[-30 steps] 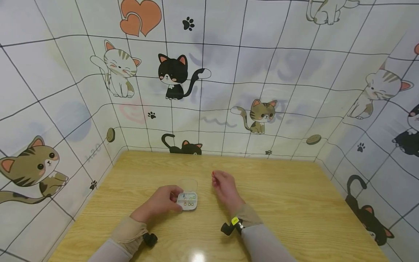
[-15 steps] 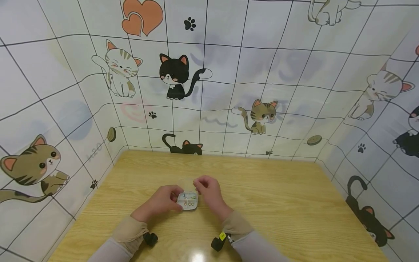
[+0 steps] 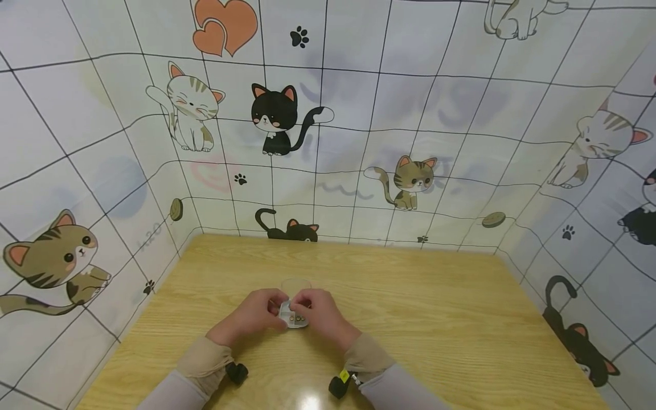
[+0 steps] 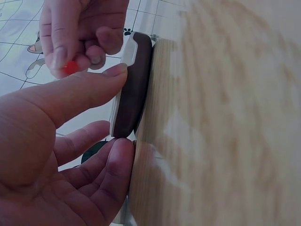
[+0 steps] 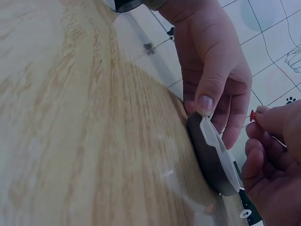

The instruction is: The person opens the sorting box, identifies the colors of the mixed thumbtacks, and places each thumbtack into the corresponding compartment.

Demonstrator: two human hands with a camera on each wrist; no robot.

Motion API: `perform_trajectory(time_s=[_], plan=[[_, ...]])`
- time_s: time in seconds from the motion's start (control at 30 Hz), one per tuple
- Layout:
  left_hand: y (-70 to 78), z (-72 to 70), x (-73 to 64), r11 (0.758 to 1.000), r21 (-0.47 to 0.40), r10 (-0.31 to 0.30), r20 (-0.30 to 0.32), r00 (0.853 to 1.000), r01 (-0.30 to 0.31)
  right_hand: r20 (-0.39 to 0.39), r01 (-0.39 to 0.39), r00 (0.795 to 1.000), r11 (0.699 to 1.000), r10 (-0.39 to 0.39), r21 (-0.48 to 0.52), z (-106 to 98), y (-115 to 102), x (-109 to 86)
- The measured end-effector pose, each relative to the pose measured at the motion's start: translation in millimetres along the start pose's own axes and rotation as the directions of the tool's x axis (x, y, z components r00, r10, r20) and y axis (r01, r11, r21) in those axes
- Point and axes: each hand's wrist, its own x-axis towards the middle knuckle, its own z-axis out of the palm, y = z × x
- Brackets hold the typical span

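Observation:
On the wooden table lies a small pill case [image 3: 287, 315] with a pale divided inside and dark outer walls [image 5: 207, 157]. Its clear lid [image 3: 295, 281] stands open on the far side. My left hand [image 3: 256, 312] grips the case's left edge, thumb on the rim and fingers lower down the side. Small ring-like pieces [image 3: 299, 319] sit in the near compartments. Over the case, my right hand [image 3: 320, 313] pinches a tiny red piece [image 5: 252, 115] between thumb and forefinger; its exact kind is too small to tell. The right hand hides the case's far right part in the head view.
The wooden table [image 3: 435, 319] spreads around both hands. White sheets printed with cats and grid lines [image 3: 348, 142] enclose it at the back and sides. A small black camera [image 3: 237, 373] is strapped at the left wrist, another camera [image 3: 339, 386] at the right.
My right hand has moved left from beside the case to over it, still pinching the red piece. The left hand keeps its grip on the case in place.

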Motion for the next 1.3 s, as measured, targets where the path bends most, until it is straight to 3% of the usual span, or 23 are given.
perform_trajectory(time_s=[0.3,0.63,0.87,1.03,1.13,1.3], plan=[[-1.5,-1.6,-0.2,1.000,-0.003,0.011,0.009,1.000,-0.011,0.065,0.040,0.997,0.994,-0.034,-0.099,4,3,-0.1],[-1.1,-1.9,0.4,1.000,0.003,0.021,0.010,1.000,-0.021,0.063,0.083,0.995,0.984,-0.074,-0.159,4,5,0.4],[-1.1,-2.8,-0.6,1.000,0.015,0.014,0.011,1.000,-0.014,0.032,0.011,0.999,0.996,-0.009,-0.086,-7,12,3.3],[-0.6,-3.0,-0.7,1.000,0.014,0.018,0.003,1.000,-0.018,-0.022,-0.048,0.999,0.993,0.046,-0.104,-20,14,4.6],[-1.1,-1.7,0.1,1.000,0.006,0.010,-0.007,1.000,-0.010,-0.042,-0.135,0.990,0.987,0.131,-0.092,-24,16,4.3],[-5.2,0.9,1.3,0.999,-0.041,-0.013,-0.040,0.999,0.011,-0.015,-0.247,0.969,0.969,0.248,0.029,-21,18,3.2]])
